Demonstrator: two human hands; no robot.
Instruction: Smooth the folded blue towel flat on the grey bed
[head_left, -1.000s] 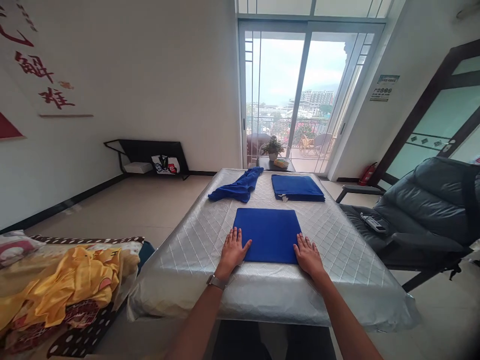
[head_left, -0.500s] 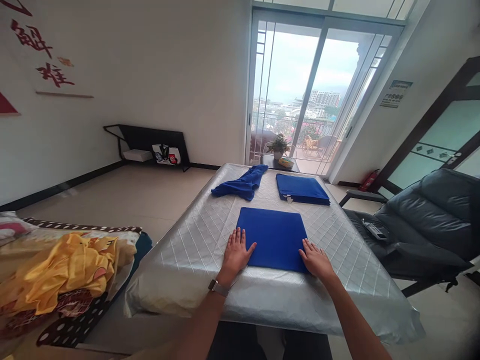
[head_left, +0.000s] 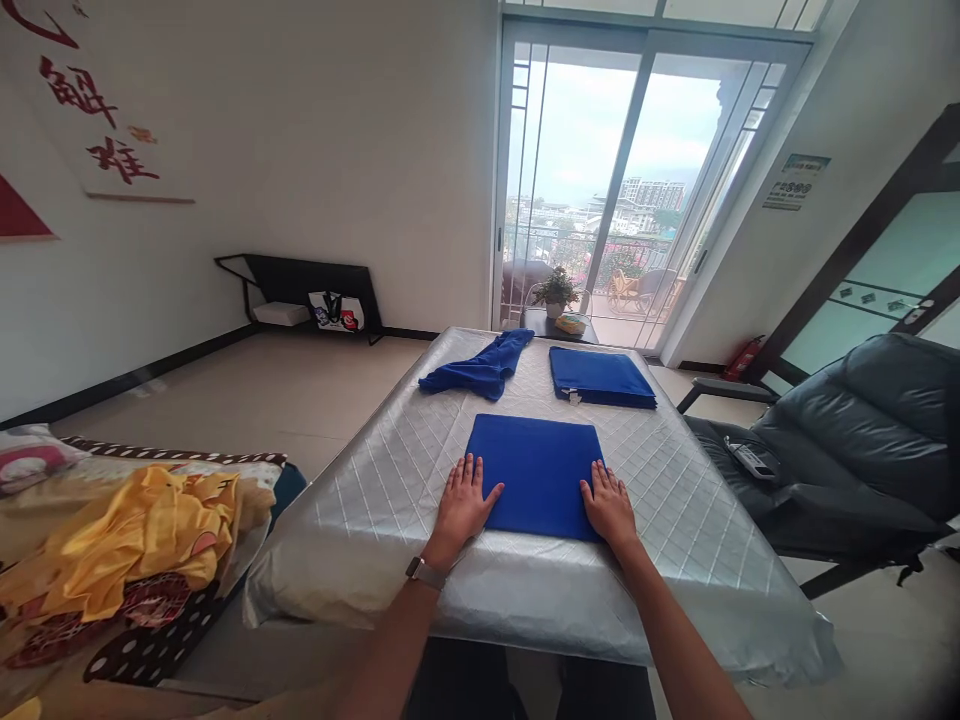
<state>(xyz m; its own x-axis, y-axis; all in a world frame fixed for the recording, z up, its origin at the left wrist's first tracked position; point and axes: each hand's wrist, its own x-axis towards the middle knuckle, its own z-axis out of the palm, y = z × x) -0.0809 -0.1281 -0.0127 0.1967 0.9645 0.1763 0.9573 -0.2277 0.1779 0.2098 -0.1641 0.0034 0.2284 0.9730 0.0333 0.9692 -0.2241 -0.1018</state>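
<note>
A folded blue cloth [head_left: 536, 475] lies flat near the front of the table, its edges squared. My left hand [head_left: 466, 500] rests open on its left edge, fingers stretched forward and thumb pointing inward. On the right edge lies my right hand [head_left: 609, 503], also open and flat, thumb toward the cloth. Behind it at the right is a neat stack of folded blue cloths [head_left: 602, 377] with a white tag at its front side. A crumpled blue cloth [head_left: 480, 368] sits at the far left of the table.
A silver quilted cover [head_left: 375, 500] drapes the table. At the right stands a dark leather armchair [head_left: 855, 450] with a telephone-like device [head_left: 751, 459] on it. Yellow clothing [head_left: 150, 540] is heaped at the left. A potted plant [head_left: 556, 290] stands beyond the table.
My right hand has moved slightly left and inward onto the cloth's right edge. My left hand stays on the left edge. The view has shifted a little.
</note>
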